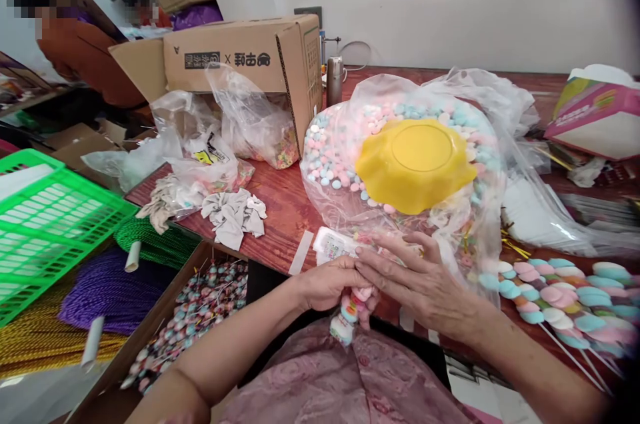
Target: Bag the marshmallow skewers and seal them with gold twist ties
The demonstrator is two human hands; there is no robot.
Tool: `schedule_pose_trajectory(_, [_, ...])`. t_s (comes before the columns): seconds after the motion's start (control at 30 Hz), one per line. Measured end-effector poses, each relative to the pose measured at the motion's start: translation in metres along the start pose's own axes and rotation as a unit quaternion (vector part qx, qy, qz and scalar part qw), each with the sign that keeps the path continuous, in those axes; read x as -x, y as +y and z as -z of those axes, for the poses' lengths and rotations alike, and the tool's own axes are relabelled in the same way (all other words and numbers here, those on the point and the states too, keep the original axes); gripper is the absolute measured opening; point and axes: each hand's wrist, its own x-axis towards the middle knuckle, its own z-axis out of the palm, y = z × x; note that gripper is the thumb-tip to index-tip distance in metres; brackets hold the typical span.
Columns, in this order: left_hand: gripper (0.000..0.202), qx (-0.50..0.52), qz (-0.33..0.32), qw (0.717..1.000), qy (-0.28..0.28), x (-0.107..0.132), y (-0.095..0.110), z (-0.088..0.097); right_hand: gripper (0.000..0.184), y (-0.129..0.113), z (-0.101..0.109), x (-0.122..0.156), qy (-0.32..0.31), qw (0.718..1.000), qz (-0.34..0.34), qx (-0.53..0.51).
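My left hand (331, 285) is wrapped round a candy skewer (345, 323) of pastel pink, white, blue and orange pieces, held close in front of my body. My right hand (407, 272) lies over the top of it, its fingers stretched out and touching my left hand. The upper end of the skewer is hidden by my hands. Just beyond them sits a white tub with a printed label (333, 247). Finished-looking skewers of pastel marshmallows (565, 294) on white sticks lie in a pile to the right.
A yellow scalloped bowl (417, 164) lies upside down on a clear bag of pastel candies (330, 151). A cardboard box (240, 54), plastic bags and grey cloths (233, 214) stand left. A box of skewers (200, 311) and a green basket (60, 224) are lower left. Two people sit beyond.
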Motion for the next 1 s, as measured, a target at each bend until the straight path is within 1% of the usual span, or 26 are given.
schedule_pose_trajectory(0.03, [0.041,-0.007,0.017,0.999,-0.027,0.002,0.002,0.001,0.036,0.001,0.006,-0.003,-0.026,0.999,0.024,0.003])
schedule_pose_trajectory(0.07, [0.043,-0.014,0.031,0.998,-0.050,0.003,0.003,0.001,0.034,0.000,0.010,-0.006,-0.036,0.999,0.040,0.003])
schedule_pose_trajectory(0.13, [0.050,-0.044,0.050,0.994,-0.087,0.006,0.004,0.002,0.030,-0.004,0.012,-0.010,-0.046,0.998,0.042,0.002])
schedule_pose_trajectory(0.17, [0.051,-0.080,0.051,0.991,-0.095,0.008,0.005,0.001,0.029,-0.007,0.010,-0.010,-0.052,0.998,0.026,-0.003])
schedule_pose_trajectory(0.2, [0.049,-0.138,0.044,0.986,-0.088,0.009,0.005,0.000,0.027,-0.010,0.006,-0.010,-0.059,0.998,-0.001,-0.013])
schedule_pose_trajectory(0.23, [0.045,-0.220,0.026,0.973,-0.064,0.011,0.005,-0.001,0.026,-0.012,0.001,-0.008,-0.066,0.997,-0.036,-0.029])
schedule_pose_trajectory(0.27, [0.038,-0.320,-0.002,0.947,-0.027,0.013,0.004,-0.003,0.024,-0.014,-0.006,-0.005,-0.079,0.993,-0.076,-0.051])
schedule_pose_trajectory(0.3, [0.031,-0.425,-0.036,0.904,0.017,0.015,0.003,-0.005,0.022,-0.015,-0.013,-0.002,-0.096,0.985,-0.116,-0.079])
schedule_pose_trajectory(0.33, [0.024,-0.517,-0.070,0.851,0.058,0.016,0.002,-0.006,0.021,-0.015,-0.021,0.001,-0.116,0.976,-0.151,-0.108])
schedule_pose_trajectory(0.37, [0.020,-0.585,-0.100,0.799,0.094,0.017,0.001,-0.008,0.023,-0.014,-0.027,0.003,-0.137,0.965,-0.179,-0.135])
schedule_pose_trajectory(0.4, [0.019,-0.625,-0.123,0.761,0.119,0.018,0.000,-0.008,0.025,-0.013,-0.032,0.004,-0.157,0.954,-0.203,-0.158])
schedule_pose_trajectory(0.43, [0.020,-0.641,-0.138,0.743,0.136,0.019,-0.001,-0.008,0.028,-0.013,-0.035,0.005,-0.166,0.947,-0.218,-0.169])
schedule_pose_trajectory(0.47, [0.022,-0.633,-0.145,0.746,0.147,0.019,-0.001,-0.008,0.028,-0.013,-0.035,0.004,-0.158,0.948,-0.224,-0.161])
schedule_pose_trajectory(0.5, [0.024,-0.604,-0.142,0.769,0.154,0.020,-0.001,-0.006,0.027,-0.015,-0.033,0.002,-0.134,0.957,-0.220,-0.133])
schedule_pose_trajectory(0.53, [0.025,-0.553,-0.130,0.808,0.157,0.020,-0.001,-0.004,0.024,-0.017,-0.030,-0.001,-0.101,0.969,-0.204,-0.093])
schedule_pose_trajectory(0.57, [0.026,-0.481,-0.108,0.856,0.152,0.021,-0.001,-0.002,0.023,-0.020,-0.026,-0.003,-0.064,0.981,-0.176,-0.050])
schedule_pose_trajectory(0.6, [0.025,-0.394,-0.074,0.905,0.140,0.021,-0.002,0.000,0.025,-0.024,-0.021,-0.005,-0.028,0.989,-0.142,-0.012])
schedule_pose_trajectory(0.63, [0.024,-0.301,-0.031,0.946,0.118,0.022,-0.003,0.003,0.027,-0.029,-0.017,-0.005,-0.001,0.994,-0.106,0.011])
schedule_pose_trajectory(0.67, [0.022,-0.213,0.016,0.973,0.087,0.022,-0.005,0.006,0.027,-0.033,-0.015,-0.005,0.014,0.997,-0.078,0.013])
schedule_pose_trajectory(0.7, [0.020,-0.141,0.059,0.987,0.055,0.022,-0.008,0.008,0.026,-0.037,-0.014,-0.003,0.023,0.998,-0.059,0.000])
schedule_pose_trajectory(0.73, [0.020,-0.091,0.095,0.991,0.024,0.022,-0.011,0.011,0.025,-0.041,-0.014,0.000,0.030,0.998,-0.049,-0.019])
schedule_pose_trajectory(0.77, [0.022,-0.062,0.124,0.990,-0.004,0.022,-0.014,0.013,0.024,-0.045,-0.014,0.003,0.032,0.998,-0.044,-0.040])
schedule_pose_trajectory(0.83, [0.028,-0.052,0.164,0.984,-0.050,0.022,-0.017,0.017,0.025,-0.052,-0.017,0.009,0.025,0.996,-0.042,-0.076])
schedule_pose_trajectory(0.9, [0.035,-0.080,0.190,0.974,-0.089,0.022,-0.016,0.019,0.026,-0.057,-0.019,0.014,-0.001,0.994,-0.054,-0.093])
schedule_pose_trajectory(0.93, [0.037,-0.109,0.192,0.970,-0.100,0.023,-0.013,0.018,0.026,-0.059,-0.020,0.016,-0.020,0.992,-0.073,-0.098])
schedule_pose_trajectory(1.0, [0.038,-0.202,0.161,0.961,-0.098,0.023,-0.008,0.015,0.028,-0.062,-0.022,0.019,-0.049,0.984,-0.131,-0.108])
